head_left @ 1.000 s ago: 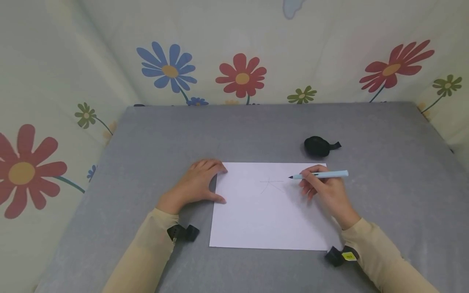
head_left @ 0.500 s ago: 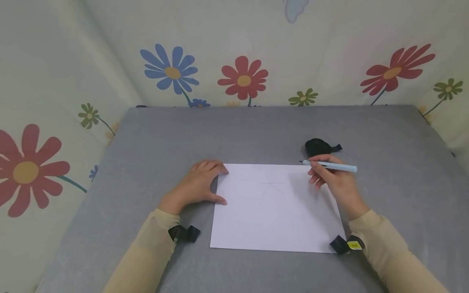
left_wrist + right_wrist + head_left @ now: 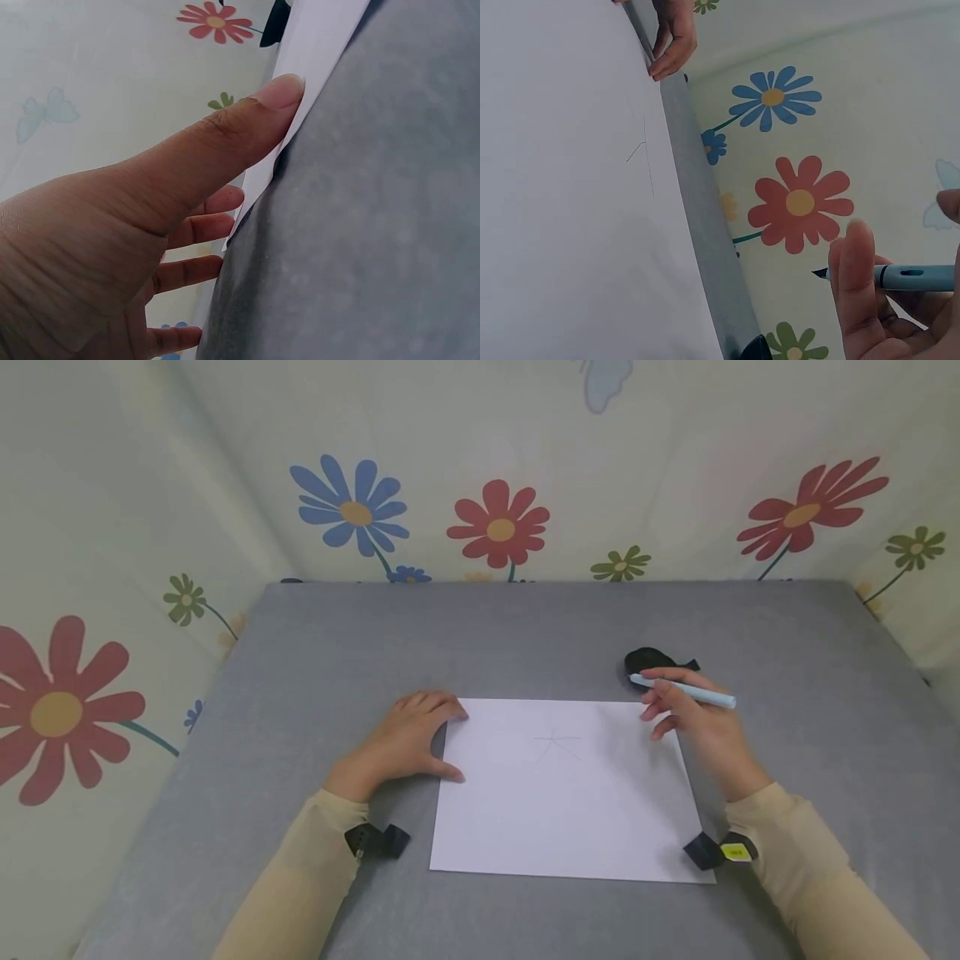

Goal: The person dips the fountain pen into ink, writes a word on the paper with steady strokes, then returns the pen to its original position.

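A white sheet of paper (image 3: 555, 818) lies on the grey table, with a few thin crossing strokes (image 3: 553, 740) in its upper middle. My left hand (image 3: 408, 735) rests at the sheet's left edge, thumb and fingers spread; in the left wrist view the thumb (image 3: 225, 135) lies on the paper's border. Between the thumb and fingers of my right hand (image 3: 697, 718) is a light blue fountain pen (image 3: 701, 693), held above the sheet's top right corner. In the right wrist view the dark nib of the fountain pen (image 3: 922, 277) points away from the hand, clear of the paper.
Just beyond the sheet's top right corner sits a rounded black object (image 3: 645, 658) with a short tab, partly covered by the right hand and pen. Black wrist cameras (image 3: 378, 839) are strapped over both sleeves. A flower-printed cloth wall (image 3: 570, 460) stands behind the grey table (image 3: 420, 627).
My right hand has moved up and to the right with the fountain pen, away from the drawn strokes to the paper's top right corner. The left hand keeps its place on the sheet.
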### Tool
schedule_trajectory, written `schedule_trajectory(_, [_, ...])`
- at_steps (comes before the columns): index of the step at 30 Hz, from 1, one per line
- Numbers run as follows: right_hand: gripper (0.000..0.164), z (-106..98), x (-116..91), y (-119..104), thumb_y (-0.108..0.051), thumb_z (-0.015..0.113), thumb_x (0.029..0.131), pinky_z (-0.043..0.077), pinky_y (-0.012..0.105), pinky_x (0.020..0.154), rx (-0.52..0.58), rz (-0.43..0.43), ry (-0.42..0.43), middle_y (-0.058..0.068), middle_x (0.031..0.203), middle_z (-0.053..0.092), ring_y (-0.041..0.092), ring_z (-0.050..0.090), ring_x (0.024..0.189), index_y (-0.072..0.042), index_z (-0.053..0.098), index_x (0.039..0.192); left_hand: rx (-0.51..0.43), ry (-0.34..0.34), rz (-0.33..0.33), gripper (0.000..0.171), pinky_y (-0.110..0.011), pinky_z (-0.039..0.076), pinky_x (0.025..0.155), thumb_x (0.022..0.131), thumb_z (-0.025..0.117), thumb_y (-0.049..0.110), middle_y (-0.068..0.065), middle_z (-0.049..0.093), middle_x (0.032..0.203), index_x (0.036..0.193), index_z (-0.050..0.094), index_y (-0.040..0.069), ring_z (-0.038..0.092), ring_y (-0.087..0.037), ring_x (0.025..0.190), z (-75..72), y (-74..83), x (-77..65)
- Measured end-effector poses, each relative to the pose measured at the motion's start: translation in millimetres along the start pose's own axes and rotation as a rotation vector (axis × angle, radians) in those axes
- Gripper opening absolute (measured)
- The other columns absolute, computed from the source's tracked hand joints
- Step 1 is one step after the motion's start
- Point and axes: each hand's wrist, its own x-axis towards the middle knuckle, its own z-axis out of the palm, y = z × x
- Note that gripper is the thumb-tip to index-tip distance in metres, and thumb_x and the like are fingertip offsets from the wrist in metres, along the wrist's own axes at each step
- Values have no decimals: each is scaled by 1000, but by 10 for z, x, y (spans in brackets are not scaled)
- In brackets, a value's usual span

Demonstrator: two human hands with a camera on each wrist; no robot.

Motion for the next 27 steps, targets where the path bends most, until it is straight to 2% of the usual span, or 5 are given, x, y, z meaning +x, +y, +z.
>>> schedule_trajectory(6, [50,-47,-26,-19,-36,32,105,56,28,58,9,-34,-27,3,94,68,13,66,76,2,58,124,-1,1,-2,83,-54,30,113,62,84,55,-8,51,140,128,55,14,42,-30,133,4,-1,-3])
schedule_trajectory(9, [56,-53,-12,-15,-39,26,105,55,28,56,73,-33,-15,2,91,69,14,66,74,2,60,121,-3,4,2,83,-54,30,112,62,84,55,-8,51,139,128,55,14,42,-29,133,1,-1,-6])
schedule_trajectory(14, [60,-56,19,-9,-42,21,104,54,28,52,114,-12,20,-1,86,70,13,66,69,-3,64,116,-5,9,8,83,-55,31,112,62,84,56,-8,51,138,128,56,14,42,-30,132,1,-3,-8])
schedule_trajectory(22, [45,-76,26,-23,-29,26,104,55,27,53,99,86,108,-1,83,67,13,62,64,1,59,114,-5,11,8,83,-55,31,111,62,84,55,-8,51,138,127,56,13,43,-30,132,1,0,-8])
schedule_trajectory(27, [34,-70,6,19,-23,36,103,55,24,55,97,42,169,0,82,68,13,63,63,2,59,111,-11,11,5,83,-55,31,111,62,84,55,-7,51,138,128,56,14,43,-30,132,8,-8,-4])
